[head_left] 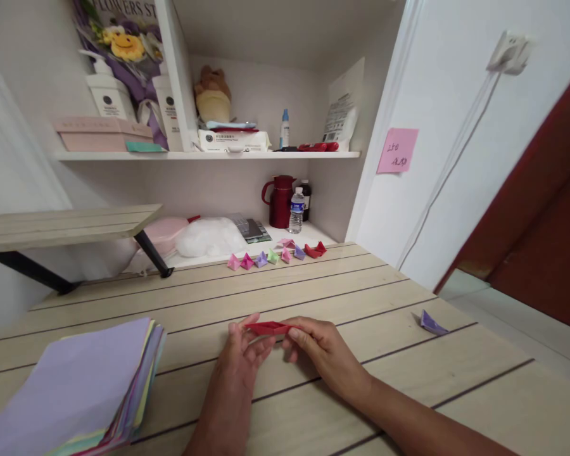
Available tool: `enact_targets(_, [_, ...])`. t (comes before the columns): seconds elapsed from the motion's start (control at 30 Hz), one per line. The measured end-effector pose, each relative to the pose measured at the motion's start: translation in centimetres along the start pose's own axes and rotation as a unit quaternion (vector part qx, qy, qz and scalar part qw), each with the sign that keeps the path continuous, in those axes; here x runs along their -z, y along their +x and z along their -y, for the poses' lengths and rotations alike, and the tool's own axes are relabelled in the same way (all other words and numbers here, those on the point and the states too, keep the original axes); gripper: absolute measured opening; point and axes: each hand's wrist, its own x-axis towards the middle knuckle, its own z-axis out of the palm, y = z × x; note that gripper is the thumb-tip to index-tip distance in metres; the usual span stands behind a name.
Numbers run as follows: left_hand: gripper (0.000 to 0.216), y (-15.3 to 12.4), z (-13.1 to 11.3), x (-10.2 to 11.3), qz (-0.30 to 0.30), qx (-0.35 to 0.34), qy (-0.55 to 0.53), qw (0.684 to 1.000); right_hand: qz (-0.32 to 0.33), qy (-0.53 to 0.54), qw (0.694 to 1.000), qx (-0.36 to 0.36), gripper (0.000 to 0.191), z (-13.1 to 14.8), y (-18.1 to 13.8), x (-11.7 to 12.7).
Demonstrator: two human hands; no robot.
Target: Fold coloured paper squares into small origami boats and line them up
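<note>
Holding a little red paper boat [272, 328] over the table [351, 282], we have both hands busy. The boat is in the middle of our clock, with one tip toward 9 and the other toward 3. Our right hand [325, 351] has its thumb and pointing finger clamped on the 3 o'clock tip. Our left hand [240, 354] curls around the 9 o'clock tip, with its fingers a bit apart; we cannot tell if it squeezes the paper or just touches it.

We think this is the shaping step, near the end of the folding, because the paper looks long and thin with its middle a bit open. The next move seems to call for soft fingers that spread the sides and do not rip them.

At 12 o'clock, a row of little paper boats [261, 259] sits near the far edge of the table. One purple paper boat [431, 323] is alone near 3 o'clock, well apart from our hands. Between 8 and 9 o'clock we have a pile of colored paper [145, 380], with a light purple sheet [80, 364] on top
</note>
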Motion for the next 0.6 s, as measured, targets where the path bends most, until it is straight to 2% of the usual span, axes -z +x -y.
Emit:
enact_targets(0.2, [0.061, -0.8, 0.0, 0.1, 0.021, 0.024, 0.010, 0.999, 0.034, -0.030, 0.999, 0.004, 0.029, 0.3, -0.3, 0.1])
enact_targets(0.37, [0.055, -1.1, -0.1, 0.1, 0.032, 0.015, 0.051, 0.998, 0.068, -0.030, 0.997, -0.017, 0.031, 0.1, -0.4, 0.0])
enact_targets(0.6, [0.054, -1.0, 0.3, 0.3, 0.060, 0.005, 0.104, 0.993, 0.076, -0.031, 0.996, -0.022, 0.032, 0.1, -0.4, 0.2])
